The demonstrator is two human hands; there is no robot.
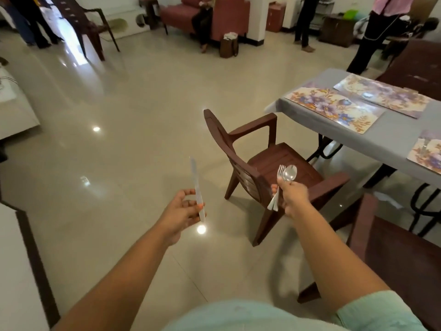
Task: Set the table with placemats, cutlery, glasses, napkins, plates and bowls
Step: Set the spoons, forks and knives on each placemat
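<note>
My left hand (185, 209) pinches a table knife (197, 187) by its handle, blade pointing up and away over the floor. My right hand (290, 194) grips a fork (280, 170) and a spoon (290, 172) together, their heads sticking up above the fist. To the right stands the table (391, 137) under a grey cloth. Three floral placemats lie on it: one near the left corner (334, 108), one behind it (381, 94), one at the right edge (427, 154). Both hands are well short of the table.
A brown plastic chair (260, 168) stands between me and the table, just beyond my right hand. Another brown chair (393, 254) sits at lower right. Several people stand at the back, near a red sofa (214, 15) and a further chair (88, 25).
</note>
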